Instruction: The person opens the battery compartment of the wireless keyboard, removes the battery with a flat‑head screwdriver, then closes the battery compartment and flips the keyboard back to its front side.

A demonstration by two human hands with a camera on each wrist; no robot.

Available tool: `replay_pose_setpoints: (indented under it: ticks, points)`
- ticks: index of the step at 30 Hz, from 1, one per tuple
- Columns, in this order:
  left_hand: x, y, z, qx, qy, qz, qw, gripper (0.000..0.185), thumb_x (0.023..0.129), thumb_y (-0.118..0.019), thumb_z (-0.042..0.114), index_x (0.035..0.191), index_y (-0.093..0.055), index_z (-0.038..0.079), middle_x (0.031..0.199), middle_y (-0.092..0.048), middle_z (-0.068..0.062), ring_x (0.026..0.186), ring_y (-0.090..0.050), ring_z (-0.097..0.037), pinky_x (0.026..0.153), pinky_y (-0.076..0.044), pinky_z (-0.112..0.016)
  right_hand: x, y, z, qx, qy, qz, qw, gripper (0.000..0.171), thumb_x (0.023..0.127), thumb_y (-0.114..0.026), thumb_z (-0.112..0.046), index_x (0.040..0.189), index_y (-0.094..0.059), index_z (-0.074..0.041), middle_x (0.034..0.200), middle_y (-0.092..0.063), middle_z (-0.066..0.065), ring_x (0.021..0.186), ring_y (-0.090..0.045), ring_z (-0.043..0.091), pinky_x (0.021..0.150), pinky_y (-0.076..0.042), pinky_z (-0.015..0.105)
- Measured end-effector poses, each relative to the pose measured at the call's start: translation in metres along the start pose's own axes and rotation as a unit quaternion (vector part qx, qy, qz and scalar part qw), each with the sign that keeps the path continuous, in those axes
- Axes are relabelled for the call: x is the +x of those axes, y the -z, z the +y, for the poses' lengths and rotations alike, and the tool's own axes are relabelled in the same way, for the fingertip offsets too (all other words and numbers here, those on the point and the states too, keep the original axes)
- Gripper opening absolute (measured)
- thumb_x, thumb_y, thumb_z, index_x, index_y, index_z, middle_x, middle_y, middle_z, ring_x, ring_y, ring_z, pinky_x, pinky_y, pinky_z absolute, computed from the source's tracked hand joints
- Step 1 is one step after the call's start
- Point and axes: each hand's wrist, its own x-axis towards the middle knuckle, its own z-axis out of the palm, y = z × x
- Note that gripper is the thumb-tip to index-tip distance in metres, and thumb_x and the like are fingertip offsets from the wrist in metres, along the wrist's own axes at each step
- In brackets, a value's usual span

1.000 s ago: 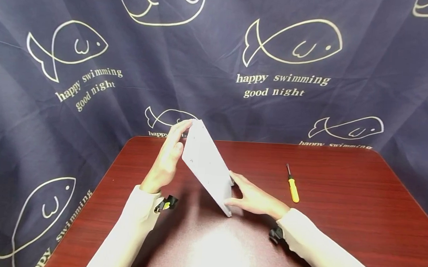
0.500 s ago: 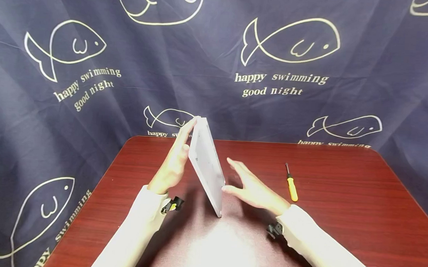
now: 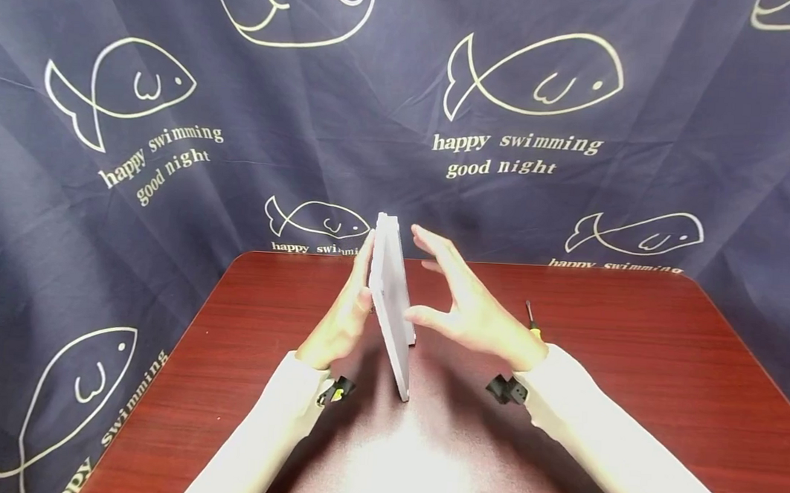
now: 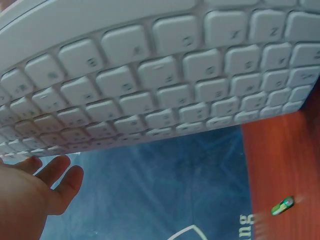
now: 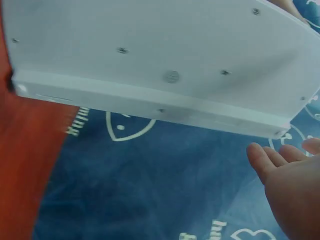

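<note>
White keyboard [image 3: 390, 306] stands on edge on the bench [image 3: 628, 408].
I see my left hand [image 3: 344, 314] flat against its key side; my right hand [image 3: 472, 310], fingers spread wide, thumb touching its back.

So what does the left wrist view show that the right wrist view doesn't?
Only the left wrist view shows the keyboard's key side, with rows of white keys, and the left hand. Only the right wrist view shows its smooth underside with small screws, and the right hand. Both share the white keyboard standing on edge, the red table and the blue fish cloth.
</note>
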Motion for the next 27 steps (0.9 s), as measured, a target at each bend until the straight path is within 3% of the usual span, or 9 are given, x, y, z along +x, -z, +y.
replay_pose_setpoints:
  ticks: [7,13,17,20,24,25,27]
  points:
    - [-0.008,-0.012,-0.006,0.036,0.018,-0.021,0.9990,0.100,0.085,-0.019,0.081,0.156,0.004,0.014,0.164,-0.002,0.002,0.152,-0.007,-0.019,0.120,-0.009,-0.052,0.014,0.011,-0.007,-0.036,0.004,-0.019,0.999,0.099,0.078,-0.081,-0.023,0.155,-0.019,-0.019,0.158,-0.023,0.001,0.143,-0.029,0.019,0.112,-0.037,0.037]
    - [-0.019,-0.025,-0.019,0.040,0.063,-0.065,0.9951,0.094,0.084,-0.032,0.080,0.156,0.003,0.029,0.162,-0.012,0.003,0.151,-0.012,-0.021,0.119,-0.010,-0.055,0.010,0.027,-0.008,-0.050,-0.010,-0.022,0.998,0.095,0.078,-0.081,-0.018,0.154,-0.024,-0.018,0.158,-0.025,0.001,0.142,-0.030,0.015,0.111,-0.038,0.036]
    - [-0.025,-0.032,-0.030,0.067,0.103,-0.103,0.9871,0.095,0.085,-0.039,0.077,0.156,0.003,0.030,0.162,-0.012,0.004,0.151,-0.011,-0.017,0.120,-0.012,-0.051,0.002,0.039,-0.006,-0.072,-0.011,-0.020,0.997,0.092,0.076,-0.082,-0.016,0.152,-0.031,-0.016,0.157,-0.028,0.002,0.142,-0.031,0.016,0.111,-0.037,0.034]
    - [-0.028,-0.036,-0.038,0.101,0.139,-0.140,0.9753,0.094,0.088,-0.046,0.070,0.156,0.004,0.028,0.163,-0.009,0.003,0.151,-0.008,-0.019,0.121,-0.013,-0.050,-0.007,0.049,-0.003,-0.094,-0.012,-0.019,0.995,0.092,0.073,-0.084,-0.016,0.150,-0.034,-0.016,0.157,-0.030,0.002,0.143,-0.030,0.017,0.114,-0.030,0.025]
    - [-0.033,-0.043,-0.048,0.146,0.192,-0.203,0.9490,0.097,0.089,-0.056,0.058,0.156,0.004,0.024,0.164,-0.005,-0.001,0.151,-0.007,-0.027,0.121,-0.014,-0.050,-0.025,0.066,-0.001,-0.121,-0.022,-0.011,0.992,0.092,0.070,-0.086,-0.015,0.149,-0.038,-0.016,0.157,-0.032,0.003,0.145,-0.029,0.014,0.114,-0.021,0.014]
    - [-0.035,-0.045,-0.050,0.157,0.204,-0.216,0.9417,0.099,0.088,-0.059,0.057,0.156,0.004,0.023,0.164,-0.005,-0.003,0.151,-0.008,-0.028,0.120,-0.015,-0.050,-0.031,0.071,0.000,-0.128,-0.026,-0.008,0.991,0.092,0.070,-0.086,-0.014,0.148,-0.038,-0.016,0.157,-0.033,0.003,0.140,-0.034,0.010,0.109,-0.027,0.011]
    - [-0.037,-0.049,-0.054,0.179,0.226,-0.237,0.9277,0.105,0.084,-0.063,0.059,0.157,0.003,0.022,0.164,-0.008,-0.005,0.150,-0.013,-0.028,0.119,-0.020,-0.049,-0.043,0.080,0.001,-0.141,-0.036,-0.003,0.989,0.093,0.068,-0.087,-0.013,0.148,-0.040,-0.016,0.156,-0.035,0.004,0.140,-0.034,0.006,0.108,-0.027,0.009]
